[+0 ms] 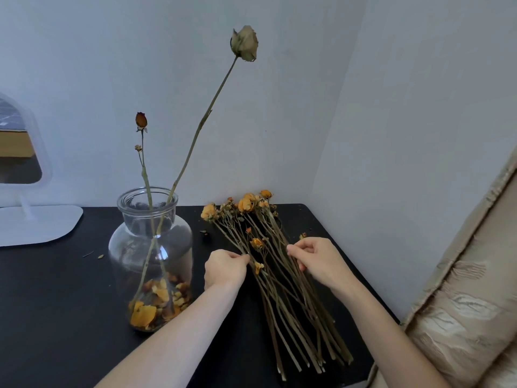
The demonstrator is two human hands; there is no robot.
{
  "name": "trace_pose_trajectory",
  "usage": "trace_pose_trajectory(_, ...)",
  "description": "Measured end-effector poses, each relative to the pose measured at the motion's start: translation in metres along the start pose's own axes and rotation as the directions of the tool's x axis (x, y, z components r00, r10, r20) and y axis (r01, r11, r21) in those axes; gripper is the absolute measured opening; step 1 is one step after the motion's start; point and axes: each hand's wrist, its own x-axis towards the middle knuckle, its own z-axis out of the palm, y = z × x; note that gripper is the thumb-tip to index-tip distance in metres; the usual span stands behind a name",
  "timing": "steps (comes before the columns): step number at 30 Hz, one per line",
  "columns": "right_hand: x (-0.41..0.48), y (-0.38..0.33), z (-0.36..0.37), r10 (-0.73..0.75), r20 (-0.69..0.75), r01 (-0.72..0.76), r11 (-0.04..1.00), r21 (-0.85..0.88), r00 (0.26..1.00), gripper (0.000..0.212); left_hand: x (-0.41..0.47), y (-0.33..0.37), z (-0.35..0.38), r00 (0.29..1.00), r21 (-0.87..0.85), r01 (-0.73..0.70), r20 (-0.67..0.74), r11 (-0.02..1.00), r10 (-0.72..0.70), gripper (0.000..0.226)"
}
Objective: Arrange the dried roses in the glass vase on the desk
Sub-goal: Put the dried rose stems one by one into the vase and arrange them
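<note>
Left grip: thumb and fingertips pinch one stem at the left edge of the dried roses, probably to tease it free of the bundle.
Right grip: fingers curled on stems opposite the left grip, seemingly steadying the rest so nothing drags.
Dried roses: flat on the desk under both grips, blooms beyond them.
Glass vase: upright just left of the left grip, with two stems leaning inside, so the carry is short.

Left hand and right hand are pinching dried roses on the desk; the glass vase is standing left of the fingers.
</note>
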Motion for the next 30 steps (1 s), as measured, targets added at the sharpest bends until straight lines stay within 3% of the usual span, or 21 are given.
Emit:
trace_pose_trajectory(4, 0.002, 0.001, 0.001, -0.01, -0.027, 0.01, 1.0, 0.016, 1.0, 0.019, -0.002, 0.01, -0.003, 1.0, -0.088, -0.01, 0.001, 0.996, 0.01, 0.032)
trace_pose_trajectory(7, 0.003, 0.001, 0.0, -0.017, -0.067, 0.019, 0.999, 0.029, 0.998, 0.019, -0.005, 0.016, -0.005, 0.998, -0.161, -0.019, 0.06, 0.987, 0.029, 0.016)
trace_pose_trajectory(14, 0.006, 0.002, -0.005, -0.003, -0.108, 0.013, 0.996, 0.089, 0.994, 0.017, -0.021, 0.03, -0.005, 0.982, -0.325, -0.019, 0.17, 0.946, 0.078, 0.019)
trace_pose_trajectory(22, 0.007, 0.002, -0.011, -0.003, -0.13, 0.017, 0.994, 0.11, 0.991, 0.017, -0.029, 0.039, -0.008, 0.96, -0.245, -0.129, 0.213, 0.961, 0.183, 0.022)
trace_pose_trajectory(30, 0.003, -0.004, -0.016, -0.027, -0.185, 0.046, 0.994, 0.096, 0.982, 0.017, -0.027, 0.042, -0.005, 0.918, -0.274, -0.247, 0.242, 0.929, 0.315, 0.02)
